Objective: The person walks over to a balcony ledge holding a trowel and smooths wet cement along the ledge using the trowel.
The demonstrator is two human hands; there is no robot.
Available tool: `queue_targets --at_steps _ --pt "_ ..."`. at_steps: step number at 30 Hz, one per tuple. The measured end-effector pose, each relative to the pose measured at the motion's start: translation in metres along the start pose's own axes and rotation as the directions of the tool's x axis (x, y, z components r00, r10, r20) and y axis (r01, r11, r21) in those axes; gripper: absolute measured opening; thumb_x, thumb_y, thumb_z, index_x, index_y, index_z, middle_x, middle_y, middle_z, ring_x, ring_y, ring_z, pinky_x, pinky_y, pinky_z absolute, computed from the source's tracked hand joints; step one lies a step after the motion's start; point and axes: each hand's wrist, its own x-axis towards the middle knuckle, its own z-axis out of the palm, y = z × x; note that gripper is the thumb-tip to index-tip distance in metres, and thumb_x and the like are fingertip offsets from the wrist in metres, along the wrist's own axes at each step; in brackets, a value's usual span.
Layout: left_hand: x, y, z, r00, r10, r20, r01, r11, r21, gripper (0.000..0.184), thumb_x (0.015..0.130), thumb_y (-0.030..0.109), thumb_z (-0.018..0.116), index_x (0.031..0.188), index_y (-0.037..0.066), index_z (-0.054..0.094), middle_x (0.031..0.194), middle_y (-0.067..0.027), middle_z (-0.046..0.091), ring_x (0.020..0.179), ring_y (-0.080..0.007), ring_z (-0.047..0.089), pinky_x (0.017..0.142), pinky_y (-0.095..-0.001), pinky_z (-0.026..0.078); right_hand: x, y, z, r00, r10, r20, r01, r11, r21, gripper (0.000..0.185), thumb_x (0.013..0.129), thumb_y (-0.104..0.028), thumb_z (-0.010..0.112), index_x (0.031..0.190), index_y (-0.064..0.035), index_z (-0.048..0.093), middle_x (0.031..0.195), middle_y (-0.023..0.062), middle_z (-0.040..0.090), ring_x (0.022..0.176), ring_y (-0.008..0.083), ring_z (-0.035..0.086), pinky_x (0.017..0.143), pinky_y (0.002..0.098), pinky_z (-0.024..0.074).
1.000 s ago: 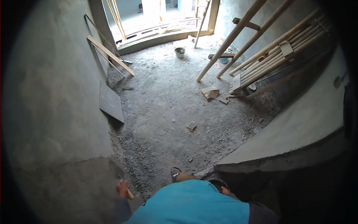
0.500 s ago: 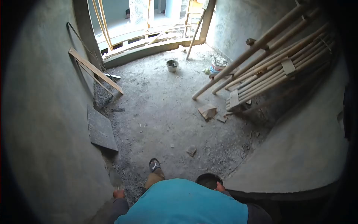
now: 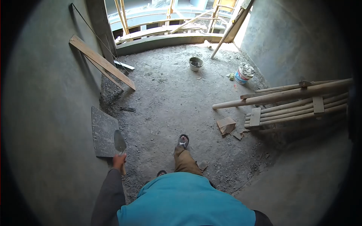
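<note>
My left hand [image 3: 119,161] is closed round the wooden handle of a trowel [image 3: 120,141], with its pointed metal blade directed forward. Behind the blade, a flat grey board [image 3: 104,132] leans against the left wall. My right hand is out of view, beyond my blue shirt and the lower right edge. No part of the black bucket seen earlier shows now.
Wooden planks [image 3: 103,62] lean on the left wall. A small bucket [image 3: 195,64] and a filled white tub [image 3: 244,73] stand ahead. At right lies a bamboo ladder-like stack [image 3: 298,109], with torn paper [image 3: 226,125] near its end. Rubble covers the floor.
I have stepped forward, and the view has shifted. My left hand has come forward beside the board, showing the trowel clearly. My right hand and the black bucket have gone out of sight.
</note>
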Motion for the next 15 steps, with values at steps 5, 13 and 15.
queue_targets --at_steps 5,13,15 --pt "0.094 0.191 0.115 0.966 0.046 0.255 0.049 0.933 -0.356 0.037 0.082 0.034 0.074 0.092 0.004 0.056 0.077 -0.0045 0.060 0.063 -0.0170 0.062 0.058 -0.0324 0.051 0.026 -0.110 0.061 0.999 0.036 0.007 -0.036 0.996 0.084 0.065 0.093 -0.049 0.054 0.136 -0.0022 0.042 0.110 0.0135 0.055 0.076 0.0220 0.054 0.062 0.0400 0.0476" --pt "0.201 0.395 0.272 0.898 0.015 0.440 0.144 0.934 -0.326 0.037 0.084 0.038 0.072 0.091 0.005 0.056 0.077 -0.0053 0.059 0.070 -0.0197 0.064 0.064 -0.0339 0.053 0.103 -0.289 0.120 0.998 0.055 0.020 -0.058 0.981 0.185 0.064 0.092 -0.050 0.056 0.134 -0.0041 0.043 0.105 0.0129 0.055 0.073 0.0212 0.053 0.059 0.0392 0.0471" --pt "0.218 0.430 0.308 0.883 0.003 0.469 0.180 0.921 -0.345 0.036 0.085 0.037 0.070 0.093 0.006 0.055 0.079 -0.0059 0.060 0.071 -0.0200 0.064 0.064 -0.0340 0.053 0.122 -0.341 0.133 0.998 0.058 0.018 -0.061 0.964 0.259 0.063 0.091 -0.051 0.056 0.133 -0.0046 0.044 0.103 0.0127 0.055 0.072 0.0210 0.053 0.058 0.0390 0.0469"
